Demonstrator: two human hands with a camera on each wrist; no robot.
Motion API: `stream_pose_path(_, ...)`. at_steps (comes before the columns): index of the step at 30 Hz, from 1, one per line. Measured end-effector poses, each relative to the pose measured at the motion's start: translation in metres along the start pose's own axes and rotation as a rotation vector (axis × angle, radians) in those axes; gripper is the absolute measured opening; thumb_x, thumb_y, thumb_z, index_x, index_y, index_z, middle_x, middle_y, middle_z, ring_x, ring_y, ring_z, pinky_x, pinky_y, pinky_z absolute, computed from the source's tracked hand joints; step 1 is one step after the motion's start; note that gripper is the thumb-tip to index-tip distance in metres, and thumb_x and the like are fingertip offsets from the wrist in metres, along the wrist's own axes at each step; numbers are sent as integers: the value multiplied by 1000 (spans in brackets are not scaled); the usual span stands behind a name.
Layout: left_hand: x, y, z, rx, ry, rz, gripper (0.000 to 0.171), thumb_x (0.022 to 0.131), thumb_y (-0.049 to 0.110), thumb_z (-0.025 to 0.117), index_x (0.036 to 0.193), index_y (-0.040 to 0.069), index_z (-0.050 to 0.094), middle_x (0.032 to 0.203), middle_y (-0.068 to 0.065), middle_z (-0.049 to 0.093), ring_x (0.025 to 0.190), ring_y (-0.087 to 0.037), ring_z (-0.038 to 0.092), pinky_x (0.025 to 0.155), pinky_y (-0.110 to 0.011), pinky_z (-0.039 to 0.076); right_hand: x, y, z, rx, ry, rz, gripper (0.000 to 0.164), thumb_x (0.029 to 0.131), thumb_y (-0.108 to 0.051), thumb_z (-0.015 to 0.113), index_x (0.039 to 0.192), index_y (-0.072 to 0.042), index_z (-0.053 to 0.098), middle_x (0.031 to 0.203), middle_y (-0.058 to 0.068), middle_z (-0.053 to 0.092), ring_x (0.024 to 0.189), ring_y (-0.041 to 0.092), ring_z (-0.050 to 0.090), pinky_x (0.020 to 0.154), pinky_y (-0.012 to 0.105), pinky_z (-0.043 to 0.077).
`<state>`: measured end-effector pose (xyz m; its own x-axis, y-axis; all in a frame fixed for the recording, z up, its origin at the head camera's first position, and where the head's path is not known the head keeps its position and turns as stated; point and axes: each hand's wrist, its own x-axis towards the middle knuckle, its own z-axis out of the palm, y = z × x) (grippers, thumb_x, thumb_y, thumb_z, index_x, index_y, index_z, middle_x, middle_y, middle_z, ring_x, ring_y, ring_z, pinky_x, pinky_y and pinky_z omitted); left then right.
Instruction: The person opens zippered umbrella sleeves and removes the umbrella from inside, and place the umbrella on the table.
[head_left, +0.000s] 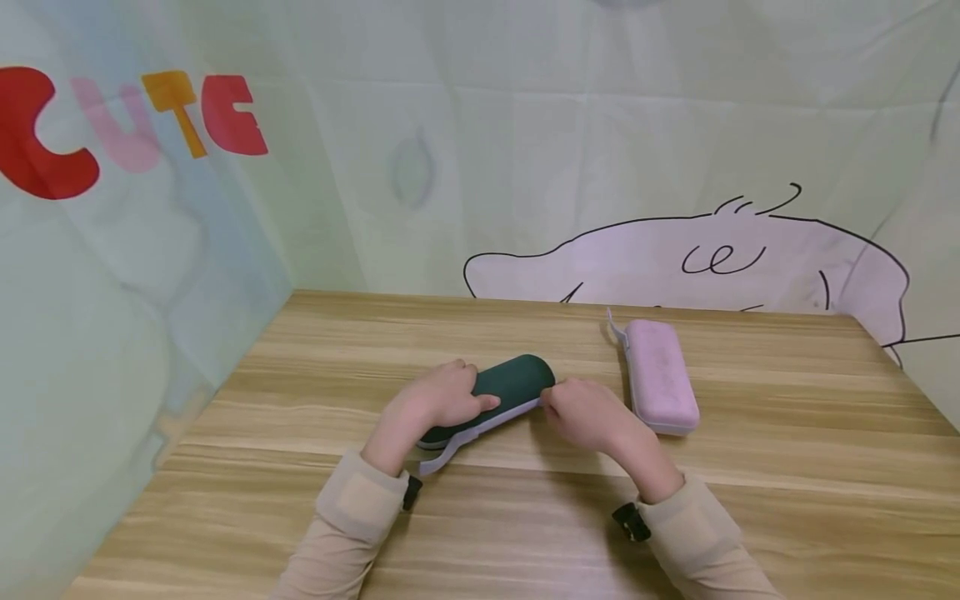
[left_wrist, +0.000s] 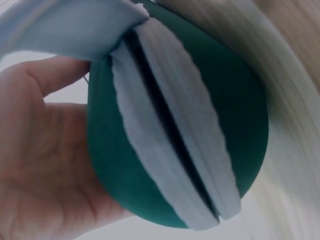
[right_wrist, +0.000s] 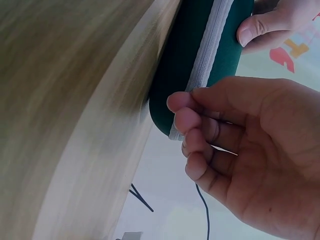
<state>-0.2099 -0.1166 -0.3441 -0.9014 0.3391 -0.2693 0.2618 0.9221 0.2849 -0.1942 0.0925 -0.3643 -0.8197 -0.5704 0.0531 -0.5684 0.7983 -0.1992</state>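
Note:
A dark green zip case with a pale grey zipper lies slantwise on the table. My left hand grips it from above, thumb on the top near the front side and fingers over the far side. In the left wrist view, the zipper tapes stand slightly apart at the end with the grey fabric strap. At the case's other end my right hand has its fingers curled, with thumb and index finger pinching at the zipper. Whatever zipper pull is there is hidden by those fingertips.
To the right of my right hand lies a pink zip case with its own strap. Both stand on a wood-grain table. A printed cloth backdrop rises behind the table and along its left side.

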Motion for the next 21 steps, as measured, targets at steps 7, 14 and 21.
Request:
stream_pose_path(7, -1, 1, -2, -7, -8, -14, 64, 96, 44, 52, 138, -5, 46, 142, -20, 47, 129, -33, 49, 107, -46, 40, 0, -2, 1, -10, 7, -24, 29, 92, -6, 55, 64, -13, 50, 58, -4, 37, 54, 10, 36, 48, 23, 29)
stream_pose_path(14, 0, 1, -1, -1, -5, -14, 64, 96, 44, 52, 137, -4, 47, 141, -20, 48, 128, -33, 50, 107, -46, 40, 1, -3, 1, -3, -10, -16, 29, 94, -7, 55, 65, -13, 51, 59, -4, 38, 55, 10, 36, 49, 23, 29)
stream_pose_path(21, 0, 0, 0, -5, -11, -17, 65, 96, 44, 51, 139, -5, 45, 144, -20, 46, 130, -34, 48, 108, -46, 39, 1, -4, 1, -5, -13, -21, 27, 93, -7, 56, 67, -13, 53, 59, -4, 39, 56, 10, 37, 50, 22, 29)
